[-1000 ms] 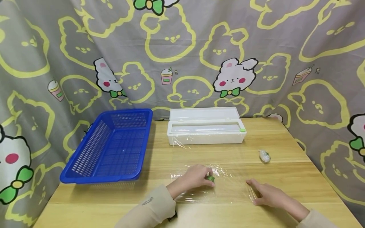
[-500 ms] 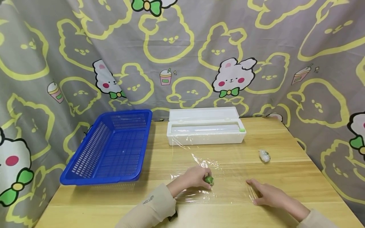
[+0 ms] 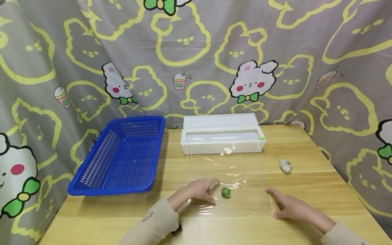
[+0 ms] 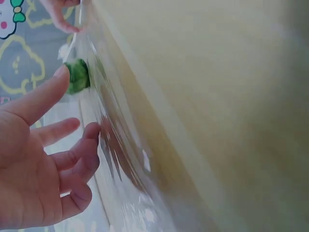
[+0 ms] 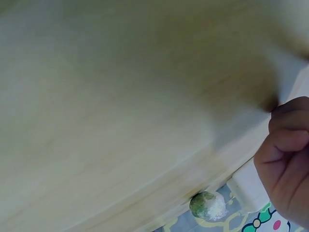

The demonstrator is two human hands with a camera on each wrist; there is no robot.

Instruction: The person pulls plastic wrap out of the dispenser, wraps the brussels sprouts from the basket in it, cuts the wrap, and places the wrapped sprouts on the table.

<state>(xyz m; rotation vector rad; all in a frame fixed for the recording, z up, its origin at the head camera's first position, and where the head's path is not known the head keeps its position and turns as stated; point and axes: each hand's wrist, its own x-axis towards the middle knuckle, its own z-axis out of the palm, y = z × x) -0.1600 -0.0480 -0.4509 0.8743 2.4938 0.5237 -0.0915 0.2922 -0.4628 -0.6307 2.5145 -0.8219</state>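
A green Brussels sprout (image 3: pixel 226 192) rests on a sheet of clear plastic wrap (image 3: pixel 245 204), which stretches from the white dispenser box (image 3: pixel 223 148) toward the front. Just left of the sprout is my left hand (image 3: pixel 200 190), its fingers spread and apart from it. The left wrist view has that hand (image 4: pixel 34 169) palm-side on, with the sprout (image 4: pixel 77 76) beyond the thumb tip. At the film's right front corner, my right hand (image 3: pixel 291 206) pinches the edge between thumb and fingers. Curled fingers of the right hand (image 5: pixel 289 159) show in the right wrist view; the film there is hard to see.
A blue plastic basket (image 3: pixel 101 161) stands at the table's left. Farther right lies a small wrapped bundle (image 3: pixel 286 166), whitish film over something green. The box's lid (image 3: pixel 220 120) stands raised at the back, before a patterned curtain (image 3: pixel 208 54).
My left hand has let go of the Brussels sprout and drawn back to the left, leaving it on the film. The right hand keeps its hold on the film's edge.
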